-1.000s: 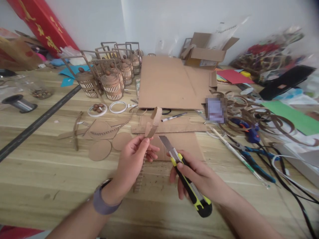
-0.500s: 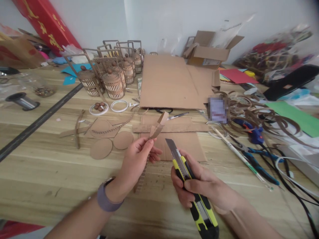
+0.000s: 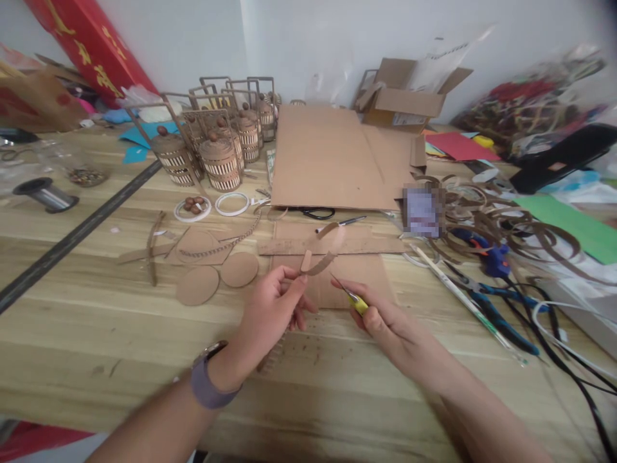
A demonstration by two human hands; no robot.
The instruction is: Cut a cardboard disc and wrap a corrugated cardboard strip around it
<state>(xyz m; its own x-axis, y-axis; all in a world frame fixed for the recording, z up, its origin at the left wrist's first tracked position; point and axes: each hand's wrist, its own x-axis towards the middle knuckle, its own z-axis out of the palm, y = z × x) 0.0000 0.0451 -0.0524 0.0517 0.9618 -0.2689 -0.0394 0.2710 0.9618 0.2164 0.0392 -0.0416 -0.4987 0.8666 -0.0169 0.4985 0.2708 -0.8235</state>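
Observation:
My left hand (image 3: 272, 302) pinches a thin brown cardboard strip (image 3: 322, 263) between thumb and fingers. The strip's far part curls up and over beyond my fingertips, and a notched tail (image 3: 272, 355) hangs below the hand. My right hand (image 3: 393, 331) is wrapped round a yellow-and-black utility knife (image 3: 357, 302), with most of its handle hidden by my palm. Its blade points up and left, close to the strip but apart from it. Under both lies a flat piece of cardboard (image 3: 354, 283). Two cardboard discs (image 3: 197, 285) rest left of my left hand.
Several small slatted lanterns (image 3: 220, 168) stand at the back left. A large cardboard sheet (image 3: 318, 157) lies at the back centre. On the right are coiled brown strips (image 3: 544, 225), a glue gun (image 3: 494, 257), pliers (image 3: 501, 321) and cables. A black bar (image 3: 81, 228) crosses the left side.
The knife has turned, so its broad side no longer faces me and less of its handle shows. The strip's curled end has swung right and opened into a wider loop.

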